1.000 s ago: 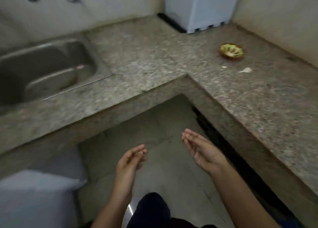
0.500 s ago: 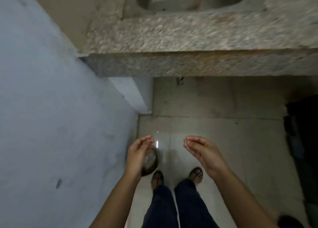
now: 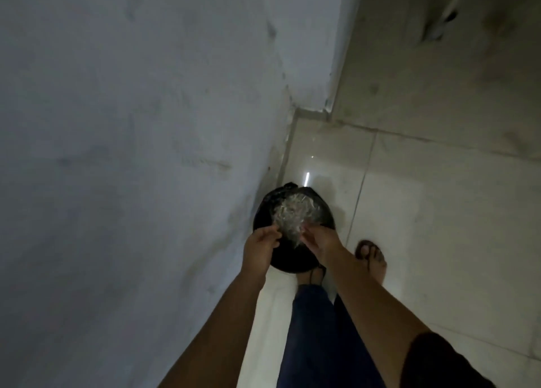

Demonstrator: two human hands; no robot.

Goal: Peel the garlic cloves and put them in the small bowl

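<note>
At lower centre the left hand [image 3: 260,247] and right hand [image 3: 319,240] hover close together over a black bin [image 3: 265,209] of pale scraps [image 3: 292,215], fingers loosely bent; whether they hold peel I cannot tell. Rubbing them low over the opening should keep skins inside. The garlic cloves and small bowl are out of view. Glossy floor tiles [image 3: 409,212] lie at right, a grey wall [image 3: 117,153] at left.

My only view rides on the person's head, wide-angle, tilted steeply down at the tiled floor [image 3: 409,226], close beside the wall [image 3: 117,153] on its left. The left hand [image 3: 260,248] and right hand [image 3: 320,240] land mid-frame, fairly near.
</note>
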